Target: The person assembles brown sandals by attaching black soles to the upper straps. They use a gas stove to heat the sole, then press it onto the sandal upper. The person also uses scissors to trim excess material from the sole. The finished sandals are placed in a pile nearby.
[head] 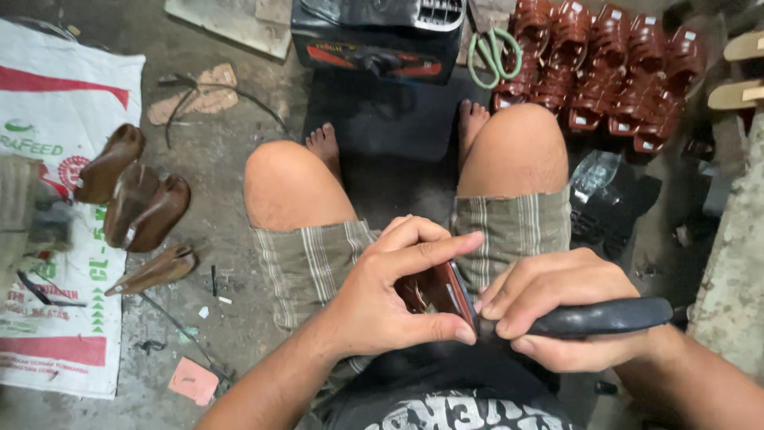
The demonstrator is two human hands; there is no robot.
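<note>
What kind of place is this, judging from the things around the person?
Probably a small, informal shoemaking workshop with work done seated above a bare concrete floor. Rows of reddish-brown shoe uppers are stacked at the far right, brown wooden shoe lasts lie on a printed sack, and green-handled scissors lie nearby.

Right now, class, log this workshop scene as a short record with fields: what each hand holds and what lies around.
left hand: left hand holds a small reddish-brown shoe piece over the lap
right hand: right hand grips a black-handled tool, tip at the piece
floor left: brown shoe forms on a printed sack
floor right: stacked dark-red shoe parts
ahead: green-handled scissors, dark box
</note>
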